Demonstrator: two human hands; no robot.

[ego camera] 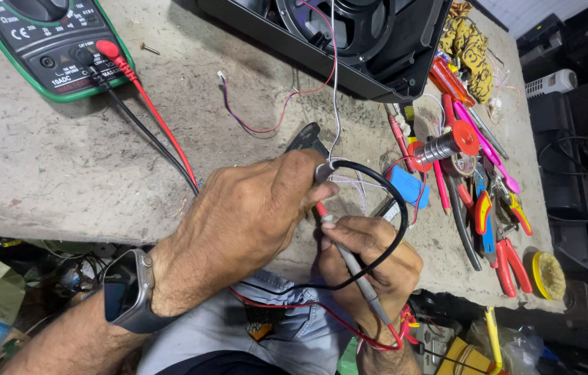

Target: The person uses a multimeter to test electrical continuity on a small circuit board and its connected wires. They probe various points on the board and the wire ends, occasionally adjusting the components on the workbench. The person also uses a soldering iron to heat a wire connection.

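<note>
My left hand (238,222), with a dark watch on its wrist, is closed around a black probe handle and a bundle of thin wires (349,182) at the bench's front edge. My right hand (377,260) pinches a grey and red test probe (346,253) like a pen, its red tip touching the spot under my left thumb. Red and black leads (162,135) run back to a green-cased multimeter (54,45) at the far left. A black speaker cabinet (363,42) lies at the back, with thin wires trailing from it toward my hands.
To the right lie a solder spool (447,144), a blue block (408,184), pliers and cutters (509,260), screwdrivers (478,132) and a round yellow tin (549,274). A loose screw (149,49) sits near the meter. Clutter and bags fill the space below the bench edge.
</note>
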